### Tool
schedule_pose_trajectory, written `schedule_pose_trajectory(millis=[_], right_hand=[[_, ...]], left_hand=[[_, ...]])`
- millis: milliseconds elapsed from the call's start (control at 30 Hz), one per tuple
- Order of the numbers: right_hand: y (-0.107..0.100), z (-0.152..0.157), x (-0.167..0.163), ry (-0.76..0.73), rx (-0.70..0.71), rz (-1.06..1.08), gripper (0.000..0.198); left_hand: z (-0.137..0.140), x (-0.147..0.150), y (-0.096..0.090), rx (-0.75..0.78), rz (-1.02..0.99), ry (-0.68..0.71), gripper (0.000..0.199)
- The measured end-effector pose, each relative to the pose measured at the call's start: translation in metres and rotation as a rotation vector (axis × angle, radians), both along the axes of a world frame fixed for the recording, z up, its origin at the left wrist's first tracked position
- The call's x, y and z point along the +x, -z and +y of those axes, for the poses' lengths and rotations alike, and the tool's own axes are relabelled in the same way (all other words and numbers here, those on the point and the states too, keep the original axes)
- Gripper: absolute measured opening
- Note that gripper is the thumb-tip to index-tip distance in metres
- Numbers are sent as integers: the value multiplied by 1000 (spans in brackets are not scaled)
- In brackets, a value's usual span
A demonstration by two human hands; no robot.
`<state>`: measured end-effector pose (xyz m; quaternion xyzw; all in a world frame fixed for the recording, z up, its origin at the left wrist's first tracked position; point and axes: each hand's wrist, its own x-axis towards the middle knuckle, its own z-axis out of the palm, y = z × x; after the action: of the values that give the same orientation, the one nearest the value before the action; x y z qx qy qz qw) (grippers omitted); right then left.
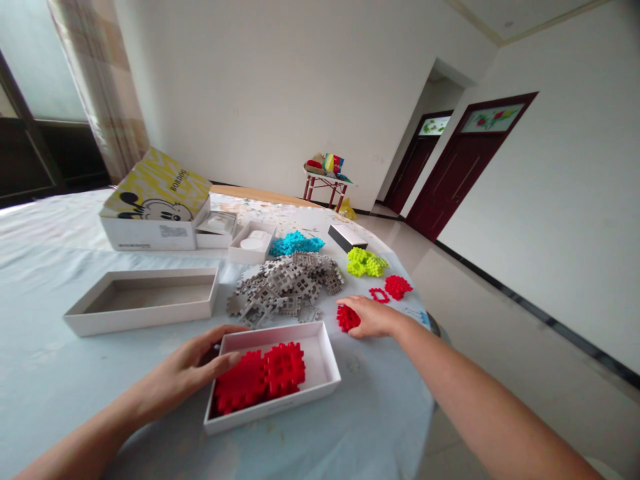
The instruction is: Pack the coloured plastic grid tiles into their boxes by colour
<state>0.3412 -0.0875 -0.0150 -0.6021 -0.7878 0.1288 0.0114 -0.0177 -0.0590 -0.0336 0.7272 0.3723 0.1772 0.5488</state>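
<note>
Bare hands, bare forearms

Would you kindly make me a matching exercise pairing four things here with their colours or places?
Column one:
1. Left hand
2. Right hand
3. Largest heap
4. Printed lid

Column two:
A. Grey
B. On the red stack outside the box
C. Mainly yellow
D. At the white box containing red pieces

Pairs: 1-D, 2-B, 3-A, 4-C
</note>
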Motion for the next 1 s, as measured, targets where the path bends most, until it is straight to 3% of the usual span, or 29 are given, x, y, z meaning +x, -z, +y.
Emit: schedule_pose_trajectory(millis=[167, 267, 367, 600, 1000], right_hand=[[-36, -13, -16, 16, 99, 98, 68], [-60, -24, -42, -115, 144, 103, 65], [-72, -32, -70, -294, 136, -15, 55], [-65, -35, -106, -348, 152, -420, 27], [-55, -40, -119, -377, 287, -455, 14]], left_hand=[[-1, 1, -1, 27, 6, -10, 48], [-2, 3, 0, 22, -23, -46, 49], [-2, 3, -2, -14, -53, 3, 49], [-3, 1, -4, -48, -70, 38, 46], [-5, 3, -4, -76, -86, 37, 52]])
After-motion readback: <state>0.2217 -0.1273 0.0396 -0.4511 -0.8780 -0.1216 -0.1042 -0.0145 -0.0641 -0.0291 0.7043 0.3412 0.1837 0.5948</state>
